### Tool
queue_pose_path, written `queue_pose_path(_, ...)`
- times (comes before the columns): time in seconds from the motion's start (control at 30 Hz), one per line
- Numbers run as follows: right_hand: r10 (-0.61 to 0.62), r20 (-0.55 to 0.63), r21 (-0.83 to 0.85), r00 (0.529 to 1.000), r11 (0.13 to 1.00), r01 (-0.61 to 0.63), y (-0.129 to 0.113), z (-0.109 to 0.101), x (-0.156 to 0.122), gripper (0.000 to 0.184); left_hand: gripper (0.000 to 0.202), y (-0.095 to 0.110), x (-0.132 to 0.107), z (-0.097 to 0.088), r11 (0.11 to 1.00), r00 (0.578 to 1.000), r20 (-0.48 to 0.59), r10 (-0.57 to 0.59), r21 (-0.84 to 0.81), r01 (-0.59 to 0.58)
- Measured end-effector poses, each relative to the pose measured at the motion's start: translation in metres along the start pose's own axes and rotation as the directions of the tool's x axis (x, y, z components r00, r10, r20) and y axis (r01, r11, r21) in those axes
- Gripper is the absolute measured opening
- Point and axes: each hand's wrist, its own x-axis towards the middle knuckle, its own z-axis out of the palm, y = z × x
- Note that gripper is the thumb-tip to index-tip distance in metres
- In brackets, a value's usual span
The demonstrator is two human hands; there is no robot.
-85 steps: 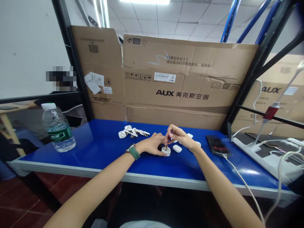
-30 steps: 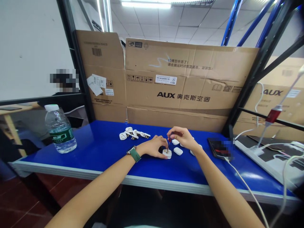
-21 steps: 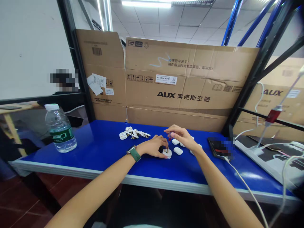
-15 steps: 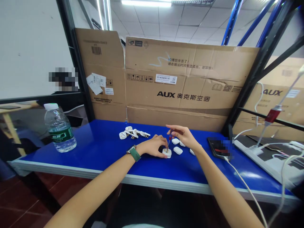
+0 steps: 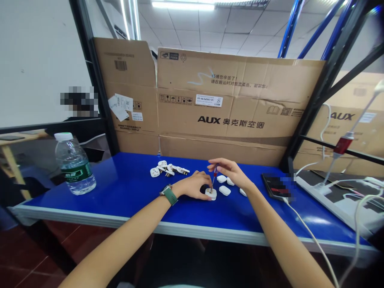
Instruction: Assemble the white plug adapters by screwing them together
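Observation:
On the blue table, my left hand (image 5: 197, 185) is closed on a white plug (image 5: 211, 195), holding it against the tabletop with thumb and fingers. Above it, my right hand (image 5: 229, 171) grips the handle of a screwdriver (image 5: 215, 176) between thumb and fingers. The screwdriver stands nearly upright, its shaft going down to the top of the plug. Just right of that plug lies a white plug cover (image 5: 225, 191), with several similar white pieces partly behind my right hand and forearm. Several white plugs with metal pins (image 5: 168, 169) are heaped to the left, beyond my left hand.
A water bottle (image 5: 75, 164) stands at the table's left end. A phone (image 5: 275, 187) with a white cable lies at the right, beside a white laptop-like device (image 5: 327, 202). Cardboard (image 5: 234, 108) walls off the back. A person (image 5: 79, 104) is beyond the frame at left.
The view has shifted very slightly. My right fingers have moved a little around the top of the screwdriver; my left hand and the plug stay in place.

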Motion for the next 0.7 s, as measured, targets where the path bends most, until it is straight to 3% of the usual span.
queue_pose_path(0.1, 0.03, -0.028, -0.06, 0.999, 0.998, -0.032, -0.0029, 0.0016, 0.0001, 0.032, 0.038, -0.0002, -0.0001, 0.0003, 1.0, 1.0, -0.002, 0.0, -0.001, 0.0)
queue_pose_path(0.2, 0.032, -0.07, -0.096, 0.997, 0.995, -0.039, -0.0011, 0.0022, 0.001, 0.038, 0.037, 0.0002, 0.0002, -0.0001, 1.0, 1.0, -0.006, 0.006, 0.0, -0.006)
queue_pose_path(0.3, 0.016, -0.021, -0.028, 1.0, 0.999, -0.016, -0.0005, 0.0015, 0.0007, 0.047, 0.037, -0.0001, 0.0004, 0.0, 1.0, 1.0, -0.008, 0.013, 0.002, -0.013)
queue_pose_path(0.43, 0.031, 0.014, -0.025, 0.999, 0.999, -0.03, -0.0013, 0.0028, -0.0007, 0.037, 0.038, -0.0017, 0.0003, 0.0015, 1.0, 1.0, -0.017, 0.012, 0.002, -0.012)
queue_pose_path(0.7, 0.051, -0.124, -0.032, 0.991, 0.998, -0.056, 0.0066, 0.0053, 0.0028, 0.033, 0.034, 0.0026, 0.0004, -0.0011, 0.999, 1.0, -0.005, 0.004, 0.035, -0.004)
